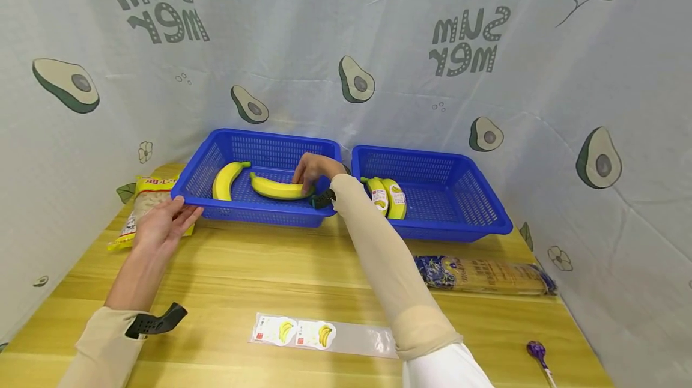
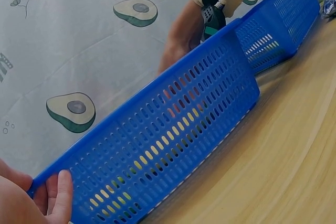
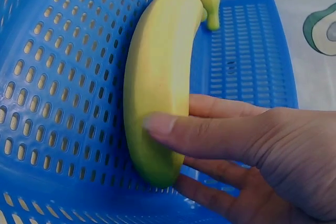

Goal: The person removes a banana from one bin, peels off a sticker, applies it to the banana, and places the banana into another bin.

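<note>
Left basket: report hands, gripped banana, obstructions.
Right hand grips banana near one end, inside left basket. Left hand holds basket's near-left corner. Second banana lies apart; nothing seems in the way.

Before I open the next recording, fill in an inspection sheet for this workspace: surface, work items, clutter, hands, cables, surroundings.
Surface: yellow-brown wood-grain tabletop.
Work items: perforated blue plastic left basket holding two curved yellow bananas, no labels visible; matching blue plastic right basket holding two labelled yellow bananas; flat clear strip carrying two white banana-print stickers.
Clutter: yellow-and-clear plastic food bag, long blue-ended packet, purple-wrapped lollipop.
Hands: left hand grips the left basket's near-left rim; right hand pinches the rightmost banana in that basket.
Cables: nothing seen.
Surroundings: pale fabric backdrop printed with avocados.
</note>
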Available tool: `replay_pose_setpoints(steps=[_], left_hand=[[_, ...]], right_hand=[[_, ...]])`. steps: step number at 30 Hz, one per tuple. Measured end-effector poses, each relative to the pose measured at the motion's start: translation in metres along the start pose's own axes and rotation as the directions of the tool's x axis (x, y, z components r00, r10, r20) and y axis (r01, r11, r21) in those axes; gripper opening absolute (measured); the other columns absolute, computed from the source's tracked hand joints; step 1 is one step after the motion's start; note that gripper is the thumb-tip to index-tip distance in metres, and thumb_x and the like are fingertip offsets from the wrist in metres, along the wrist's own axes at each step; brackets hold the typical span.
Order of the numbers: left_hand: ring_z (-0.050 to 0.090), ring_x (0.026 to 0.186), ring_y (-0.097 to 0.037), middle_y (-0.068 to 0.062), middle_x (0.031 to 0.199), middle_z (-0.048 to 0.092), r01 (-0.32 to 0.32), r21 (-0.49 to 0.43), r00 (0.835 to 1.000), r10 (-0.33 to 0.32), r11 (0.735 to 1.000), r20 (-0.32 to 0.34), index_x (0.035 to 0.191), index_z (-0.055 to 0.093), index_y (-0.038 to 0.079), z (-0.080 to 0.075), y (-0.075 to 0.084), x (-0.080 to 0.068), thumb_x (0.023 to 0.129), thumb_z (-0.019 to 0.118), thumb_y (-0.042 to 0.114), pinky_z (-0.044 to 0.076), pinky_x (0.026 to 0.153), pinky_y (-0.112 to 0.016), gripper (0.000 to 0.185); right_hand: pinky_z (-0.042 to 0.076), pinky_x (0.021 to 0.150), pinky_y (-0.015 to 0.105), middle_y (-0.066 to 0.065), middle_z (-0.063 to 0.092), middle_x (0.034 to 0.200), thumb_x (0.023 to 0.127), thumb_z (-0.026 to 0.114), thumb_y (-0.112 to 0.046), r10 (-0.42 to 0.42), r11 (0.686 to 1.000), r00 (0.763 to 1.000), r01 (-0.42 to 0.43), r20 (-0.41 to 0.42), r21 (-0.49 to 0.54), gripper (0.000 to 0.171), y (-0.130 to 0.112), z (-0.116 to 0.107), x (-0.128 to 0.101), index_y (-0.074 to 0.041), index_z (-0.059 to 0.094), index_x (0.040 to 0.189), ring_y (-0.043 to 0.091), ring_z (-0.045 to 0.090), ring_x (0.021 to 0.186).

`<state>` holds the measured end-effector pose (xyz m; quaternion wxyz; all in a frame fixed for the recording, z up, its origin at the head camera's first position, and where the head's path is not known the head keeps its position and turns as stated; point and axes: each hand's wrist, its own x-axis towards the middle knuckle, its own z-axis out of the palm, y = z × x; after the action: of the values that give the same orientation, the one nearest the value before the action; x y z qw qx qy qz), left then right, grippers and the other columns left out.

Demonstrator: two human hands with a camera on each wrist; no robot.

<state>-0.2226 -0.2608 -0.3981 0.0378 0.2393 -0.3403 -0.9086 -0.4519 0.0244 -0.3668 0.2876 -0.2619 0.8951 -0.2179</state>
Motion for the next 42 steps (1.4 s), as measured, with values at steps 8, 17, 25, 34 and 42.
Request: replay_pose_setpoints(steps=[8, 17, 25, 34, 42], left_hand=[[0.065, 0.108, -0.012, -0.002, 0.122, 0.058, 0.009, -0.019, 1.0, -0.008, 1.0, 0.006, 0.173, 0.017, 0.02, 0.0, 0.0, -0.001, 0.109, 0.058, 0.008, 0.057, 0.103, -0.031, 0.077], [0.056, 0.136, -0.008, 0.002, 0.135, 0.058, 0.018, -0.059, 0.999, -0.021, 0.998, -0.044, 0.172, 0.022, 0.022, 0.003, -0.001, -0.002, 0.11, 0.057, 0.006, 0.047, 0.11, -0.028, 0.074], [0.049, 0.142, -0.008, 0.002, 0.128, 0.06, 0.004, -0.159, 0.99, -0.026, 0.987, -0.137, 0.169, 0.032, 0.024, 0.01, 0.001, -0.002, 0.107, 0.057, -0.004, 0.047, 0.11, -0.029, 0.072], [0.05, 0.141, -0.008, -0.001, 0.121, 0.062, 0.004, -0.187, 0.99, -0.03, 0.982, -0.137, 0.168, 0.034, 0.023, 0.009, -0.001, -0.003, 0.105, 0.06, -0.006, 0.049, 0.109, -0.029, 0.073], [0.054, 0.135, -0.007, -0.002, 0.116, 0.064, 0.018, -0.223, 0.991, -0.047, 0.975, -0.126, 0.166, 0.037, 0.025, 0.005, -0.001, -0.002, 0.104, 0.063, -0.005, 0.052, 0.106, -0.029, 0.074]], right_hand=[[0.06, 0.101, 0.039, 0.014, 0.075, 0.131, 0.093, 0.082, 0.003, -0.046, 0.999, 0.999, 0.046, -0.006, 0.018, 0.031, 0.0, -0.008, -0.01, -0.002, 0.08, 0.123, 0.027, 0.071, 0.12], [0.06, 0.099, 0.033, 0.014, 0.075, 0.132, 0.094, 0.083, 0.0, -0.157, 0.988, 0.987, 0.157, -0.044, -0.005, 0.031, 0.001, -0.016, -0.022, -0.001, 0.079, 0.125, 0.026, 0.069, 0.124], [0.061, 0.097, 0.032, 0.017, 0.076, 0.13, 0.095, 0.081, 0.002, -0.26, 0.963, 0.961, 0.265, -0.092, 0.045, 0.033, -0.009, -0.023, -0.041, 0.001, 0.077, 0.128, 0.028, 0.072, 0.119], [0.061, 0.098, 0.033, 0.02, 0.076, 0.129, 0.094, 0.08, 0.005, -0.309, 0.94, 0.94, 0.325, -0.142, 0.104, 0.035, -0.008, -0.028, -0.07, 0.004, 0.076, 0.129, 0.028, 0.074, 0.118], [0.063, 0.095, 0.034, 0.018, 0.078, 0.124, 0.094, 0.081, 0.002, -0.385, 0.901, 0.901, 0.414, -0.198, 0.132, 0.033, -0.005, -0.034, -0.095, 0.004, 0.077, 0.127, 0.026, 0.075, 0.113]])
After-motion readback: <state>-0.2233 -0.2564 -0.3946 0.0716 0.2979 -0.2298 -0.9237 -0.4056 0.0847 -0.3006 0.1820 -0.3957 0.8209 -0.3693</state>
